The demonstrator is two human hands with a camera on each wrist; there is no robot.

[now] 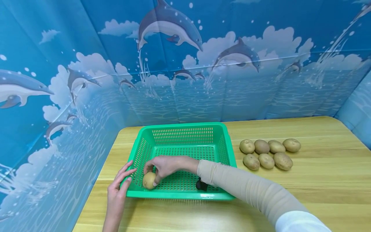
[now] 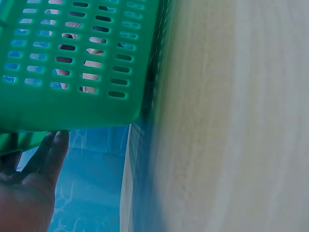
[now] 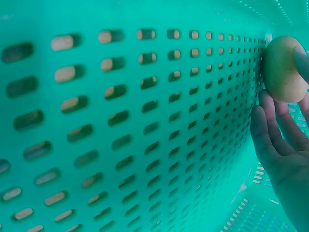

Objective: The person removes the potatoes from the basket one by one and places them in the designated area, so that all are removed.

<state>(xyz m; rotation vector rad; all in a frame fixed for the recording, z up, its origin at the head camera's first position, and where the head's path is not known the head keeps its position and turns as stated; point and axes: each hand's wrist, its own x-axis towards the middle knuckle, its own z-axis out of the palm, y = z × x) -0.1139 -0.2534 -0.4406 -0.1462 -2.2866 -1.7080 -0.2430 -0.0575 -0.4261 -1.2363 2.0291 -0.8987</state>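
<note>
A green plastic basket (image 1: 181, 195) with slotted walls stands on the table. Inside it, at the front left corner, my right hand (image 1: 167, 167) grips a potato (image 1: 149, 180) between thumb and fingers. The right wrist view shows the potato (image 3: 284, 70) close to the slotted wall, with the thumb on one side and fingers (image 3: 277, 123) on the other. My left hand (image 1: 118, 185) rests at the basket's left rim near that same corner, fingers extended. In the left wrist view, the fingertips (image 2: 60, 140) of this hand touch the rim from outside.
Several potatoes (image 1: 266, 161) lie in two rows on the wooden table (image 1: 327, 180), right of the basket. A blue dolphin-print curtain (image 1: 203, 96) hangs behind the table and along its left side. A black device (image 1: 201, 184) sits under my right wrist.
</note>
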